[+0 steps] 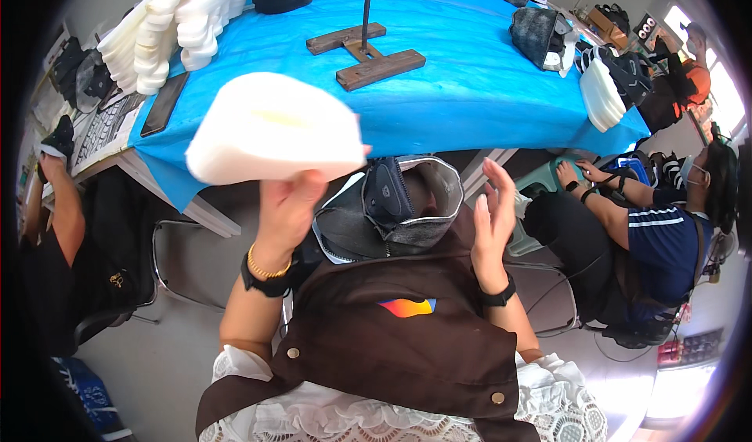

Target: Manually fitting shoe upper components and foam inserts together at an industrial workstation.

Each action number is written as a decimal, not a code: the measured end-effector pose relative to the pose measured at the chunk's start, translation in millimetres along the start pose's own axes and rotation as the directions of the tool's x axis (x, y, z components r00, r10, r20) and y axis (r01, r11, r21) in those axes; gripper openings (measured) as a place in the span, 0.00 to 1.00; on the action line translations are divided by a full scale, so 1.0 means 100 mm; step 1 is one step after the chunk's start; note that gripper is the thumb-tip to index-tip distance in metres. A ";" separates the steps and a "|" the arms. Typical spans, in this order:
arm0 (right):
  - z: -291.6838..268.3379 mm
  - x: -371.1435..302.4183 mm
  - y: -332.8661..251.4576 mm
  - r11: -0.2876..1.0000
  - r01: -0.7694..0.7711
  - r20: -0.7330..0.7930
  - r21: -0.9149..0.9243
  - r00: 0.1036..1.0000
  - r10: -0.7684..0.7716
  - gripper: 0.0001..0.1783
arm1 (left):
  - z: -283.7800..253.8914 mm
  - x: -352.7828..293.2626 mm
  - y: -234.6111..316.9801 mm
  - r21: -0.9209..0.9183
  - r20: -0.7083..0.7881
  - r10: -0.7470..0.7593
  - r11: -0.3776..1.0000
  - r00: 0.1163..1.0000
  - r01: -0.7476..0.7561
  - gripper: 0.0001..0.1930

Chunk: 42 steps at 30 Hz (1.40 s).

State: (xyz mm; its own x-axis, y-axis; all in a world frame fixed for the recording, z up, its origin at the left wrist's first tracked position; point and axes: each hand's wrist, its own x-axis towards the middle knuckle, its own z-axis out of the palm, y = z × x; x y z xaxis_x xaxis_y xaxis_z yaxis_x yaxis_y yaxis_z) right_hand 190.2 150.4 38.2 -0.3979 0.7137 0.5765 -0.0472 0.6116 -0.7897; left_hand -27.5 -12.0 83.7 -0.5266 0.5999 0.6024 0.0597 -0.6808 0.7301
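1. Head view: left hand (296,195) grips a thick white foam block (274,132), thumb along its lower edge. Most of the fingers hidden behind; tips just show at the block's right edge.
2. Block held up in the air, rounded outline, broad face toward the camera. It hides part of the near edge of the blue-covered bench (470,89).
3. Right hand (492,211) open and empty, fingers pointing up, beside the mouth of a dark grey bag (345,226).
4. Bag lies at the wearer's lap, against the brown apron (345,309). Mouth gapes, pale lining showing; a small dark pocket at the opening. Block sits above and left of it, apart.
5. On the bench: wooden stand (380,67) with upright rod; stacked white foam pieces (157,34) at left, dark flat bar (164,103) near them; another dark bag (540,38) at right, more white pads (601,93) near the right edge.
6. Right side: seated co-worker (666,238) in navy, hands by a green stool (544,179).
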 end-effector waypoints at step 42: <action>0.49 0.48 -0.99 0.944 0.293 0.520 0.148 0.789 -0.327 0.44 | -0.12 -0.77 0.07 0.735 0.134 0.200 0.637 0.971 -0.233 0.16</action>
State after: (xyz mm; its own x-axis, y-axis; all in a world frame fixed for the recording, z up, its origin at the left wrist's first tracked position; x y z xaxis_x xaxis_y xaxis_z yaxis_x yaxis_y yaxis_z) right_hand 131.0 107.1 133.5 -0.7751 0.1857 0.6039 -0.2973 0.7362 -0.6080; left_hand 3.2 -68.2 38.4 -0.3852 0.5029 0.7738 0.7841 -0.2639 0.5618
